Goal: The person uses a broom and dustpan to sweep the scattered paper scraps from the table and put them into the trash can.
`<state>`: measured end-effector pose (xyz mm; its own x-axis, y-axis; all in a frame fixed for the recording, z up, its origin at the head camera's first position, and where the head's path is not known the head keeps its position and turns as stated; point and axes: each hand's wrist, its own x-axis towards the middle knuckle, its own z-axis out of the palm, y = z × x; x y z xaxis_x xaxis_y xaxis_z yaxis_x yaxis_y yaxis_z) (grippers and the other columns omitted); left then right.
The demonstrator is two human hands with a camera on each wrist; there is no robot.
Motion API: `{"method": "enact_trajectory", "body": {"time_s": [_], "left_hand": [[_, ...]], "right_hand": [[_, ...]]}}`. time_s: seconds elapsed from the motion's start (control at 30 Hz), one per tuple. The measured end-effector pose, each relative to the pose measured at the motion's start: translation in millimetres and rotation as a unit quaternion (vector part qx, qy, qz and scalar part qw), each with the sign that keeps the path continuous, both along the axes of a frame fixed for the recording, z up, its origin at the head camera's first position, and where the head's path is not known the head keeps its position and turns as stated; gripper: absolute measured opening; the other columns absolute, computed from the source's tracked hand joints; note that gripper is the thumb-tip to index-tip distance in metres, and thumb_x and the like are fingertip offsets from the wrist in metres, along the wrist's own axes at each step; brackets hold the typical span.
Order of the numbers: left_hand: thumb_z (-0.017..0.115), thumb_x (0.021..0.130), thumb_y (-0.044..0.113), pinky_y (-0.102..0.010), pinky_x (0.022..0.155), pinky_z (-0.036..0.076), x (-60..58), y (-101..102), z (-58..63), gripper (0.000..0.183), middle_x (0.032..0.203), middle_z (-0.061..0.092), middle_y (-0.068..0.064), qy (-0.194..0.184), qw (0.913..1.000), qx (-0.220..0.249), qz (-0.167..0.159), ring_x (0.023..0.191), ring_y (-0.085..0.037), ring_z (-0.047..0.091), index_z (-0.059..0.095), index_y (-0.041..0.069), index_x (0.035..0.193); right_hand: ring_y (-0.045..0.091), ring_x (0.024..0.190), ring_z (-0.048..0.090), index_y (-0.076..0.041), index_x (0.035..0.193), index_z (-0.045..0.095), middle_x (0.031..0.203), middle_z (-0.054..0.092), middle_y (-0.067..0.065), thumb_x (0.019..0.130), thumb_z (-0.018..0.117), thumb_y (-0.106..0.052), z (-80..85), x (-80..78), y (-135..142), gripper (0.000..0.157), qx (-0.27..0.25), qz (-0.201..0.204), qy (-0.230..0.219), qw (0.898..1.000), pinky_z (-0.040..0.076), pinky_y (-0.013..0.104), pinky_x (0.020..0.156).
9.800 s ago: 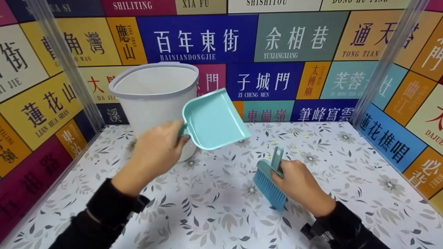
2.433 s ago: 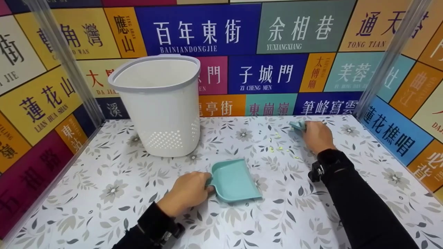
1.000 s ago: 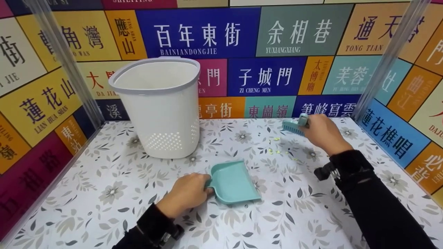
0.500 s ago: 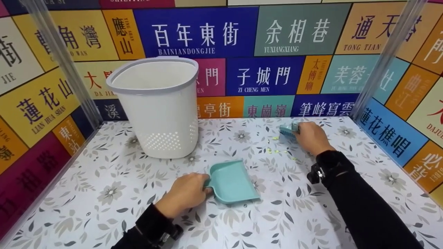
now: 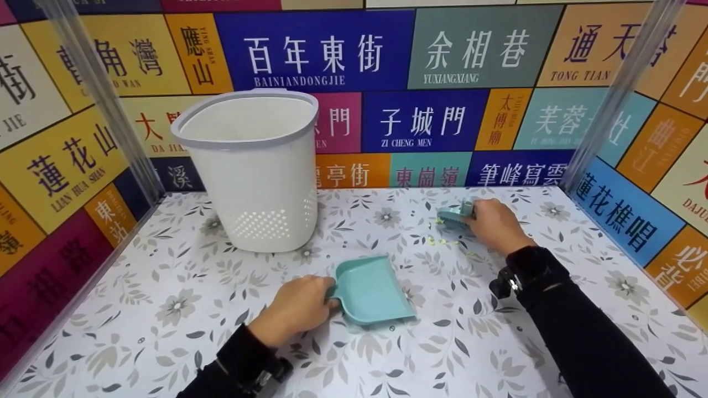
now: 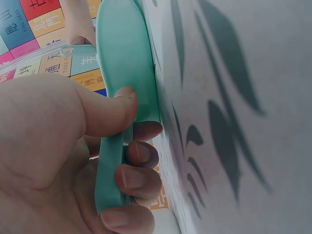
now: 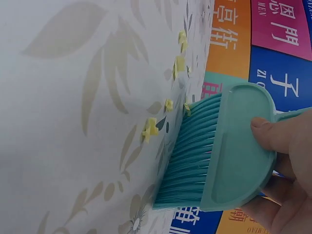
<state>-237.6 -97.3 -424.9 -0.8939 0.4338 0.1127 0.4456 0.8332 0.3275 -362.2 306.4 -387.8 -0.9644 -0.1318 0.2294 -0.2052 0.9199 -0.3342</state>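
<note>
My left hand grips the handle of a light teal dustpan, which rests on the floral cloth with its open edge facing right. In the left wrist view, the thumb lies along the top of the dustpan handle and the fingers curl beneath. Farther back on the right, my right hand holds a matching hand brush. Its teal bristles meet the cloth right by several small yellow scraps, as the right wrist view shows. More yellow scraps lie in front of the brush.
A tall white bin with a pale grey rim stands at the back left, behind the dustpan. The floral tablecloth spreads up to panels of coloured sign tiles at the back and both sides. Clear posts mark the corners.
The dustpan came down from beside the bin to the cloth and has since stayed there. Recently the brush dipped from a raised position and moved left and nearer, reaching the scraps.
</note>
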Motion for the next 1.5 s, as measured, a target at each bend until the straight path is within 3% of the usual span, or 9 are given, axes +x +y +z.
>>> {"method": "enact_trajectory", "body": {"time_s": [0.37,0.63,0.9,1.13,1.5], "left_hand": [[0.08,0.094,0.023,-0.046,0.074,0.054,-0.3,0,0.7,0.024,0.077,0.061,0.003,-0.008,0.9999,-0.006,0.003,0.075,-0.022,0.061,0.059,0.018,0.082],[0.08,0.095,0.023,-0.046,0.07,0.053,1.6,0,2.6,0.028,0.076,0.06,0.001,-0.011,0.9999,-0.005,0.005,0.073,-0.023,0.06,0.057,0.018,0.08],[0.079,0.095,0.024,-0.043,0.071,0.052,-0.3,1,1.9,0.026,0.076,0.059,0.003,-0.021,0.9997,-0.01,0.011,0.073,-0.02,0.058,0.058,0.019,0.081],[0.08,0.095,0.023,-0.044,0.073,0.053,-0.2,2,-0.5,0.024,0.076,0.059,0.004,-0.027,0.9996,-0.004,0.009,0.073,-0.019,0.058,0.06,0.019,0.082],[0.08,0.095,0.023,-0.046,0.073,0.054,-1.1,0,-0.5,0.024,0.077,0.061,0.002,-0.006,1.0,-0.006,0.001,0.075,-0.022,0.061,0.06,0.018,0.082]], "right_hand": [[0.025,0.067,0.063,0.003,0.11,0.066,0.084,0.068,0.015,0.101,0.075,-0.018,14.2,15.3,-1,0.025,0.015,0.025,-0.063,0.998,0.05,0.044,0.069],[0.027,0.083,0.067,0.002,0.105,0.075,0.095,0.073,0.015,0.1,0.075,-0.021,33.2,26.7,-2,0.024,0.012,0.048,-0.098,0.994,0.055,0.049,0.079],[0.033,0.097,0.071,0.003,0.115,0.073,0.109,0.075,0.022,0.101,0.073,-0.019,48.4,27.1,1,0.027,-0.042,0.045,-0.103,0.993,0.056,0.054,0.088],[0.035,0.101,0.069,0.006,0.119,0.072,0.116,0.073,0.026,0.102,0.072,-0.02,37.4,15.3,-1,0.031,-0.028,0.014,-0.082,0.996,0.054,0.055,0.09],[0.028,0.073,0.061,0.002,0.096,0.07,0.089,0.07,0.016,0.099,0.077,-0.016,12.9,8.3,-19,0.019,0.005,0.017,-0.012,1.0,0.049,0.046,0.07]]}}
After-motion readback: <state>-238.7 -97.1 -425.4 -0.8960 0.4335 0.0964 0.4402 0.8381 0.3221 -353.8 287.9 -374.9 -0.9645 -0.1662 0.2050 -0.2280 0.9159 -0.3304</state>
